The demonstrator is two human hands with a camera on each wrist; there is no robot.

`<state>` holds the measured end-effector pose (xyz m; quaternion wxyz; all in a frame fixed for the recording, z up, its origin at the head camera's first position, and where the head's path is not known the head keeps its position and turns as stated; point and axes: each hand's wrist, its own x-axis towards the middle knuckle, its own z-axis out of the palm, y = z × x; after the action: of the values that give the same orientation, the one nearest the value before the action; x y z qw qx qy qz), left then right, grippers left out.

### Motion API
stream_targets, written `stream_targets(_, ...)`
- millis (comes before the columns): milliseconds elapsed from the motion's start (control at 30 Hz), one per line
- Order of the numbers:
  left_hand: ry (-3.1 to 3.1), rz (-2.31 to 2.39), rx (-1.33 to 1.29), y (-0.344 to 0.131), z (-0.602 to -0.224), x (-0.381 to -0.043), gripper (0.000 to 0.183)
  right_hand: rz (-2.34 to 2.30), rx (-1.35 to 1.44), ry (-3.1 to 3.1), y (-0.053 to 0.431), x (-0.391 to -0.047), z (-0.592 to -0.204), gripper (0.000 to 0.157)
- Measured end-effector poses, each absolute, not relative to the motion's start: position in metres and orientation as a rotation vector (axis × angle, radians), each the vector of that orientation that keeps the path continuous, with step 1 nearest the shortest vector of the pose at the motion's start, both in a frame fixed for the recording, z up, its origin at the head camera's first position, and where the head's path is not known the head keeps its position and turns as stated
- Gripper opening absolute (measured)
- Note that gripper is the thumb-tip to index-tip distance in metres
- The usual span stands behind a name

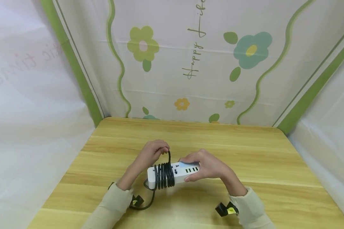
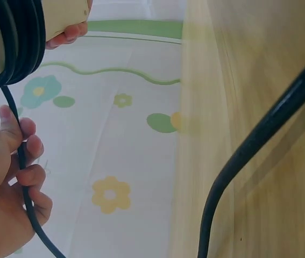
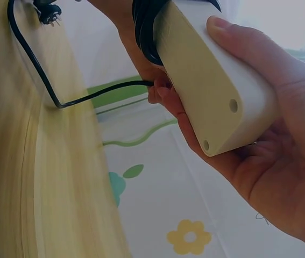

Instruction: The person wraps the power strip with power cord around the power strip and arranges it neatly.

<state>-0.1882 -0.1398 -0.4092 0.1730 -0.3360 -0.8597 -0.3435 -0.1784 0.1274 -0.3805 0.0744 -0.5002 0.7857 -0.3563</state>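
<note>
A white power strip (image 1: 179, 170) with sockets and several USB ports is held up over the table. Its black cord (image 1: 165, 176) is wound in several turns around the left part of the strip. My right hand (image 1: 207, 164) grips the strip's right end, thumb on one side and fingers on the other, as the right wrist view also shows. Beyond the coil, my left hand (image 1: 153, 152) pinches the cord where it leaves the turns; in the left wrist view the cord (image 2: 27, 199) runs between thumb and curled fingers. A plug (image 3: 50, 13) with metal pins shows in the right wrist view.
The wooden table (image 1: 232, 149) lies beneath both hands. Loose cord trails on it near the left sleeve (image 1: 110, 202). A black wrist device (image 1: 226, 209) sits at the right sleeve. A white cloth (image 1: 166, 86) with printed flowers hangs behind the table, with pale cloth at both sides.
</note>
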Motion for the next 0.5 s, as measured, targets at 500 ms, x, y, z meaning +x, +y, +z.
stream_targets(500, -2.533, -1.13, -0.997, -0.136, -0.422, -0.194, 0.02, -1.406, -1.436, 2.308, 0.138, -0.176, -0.372, 0.05)
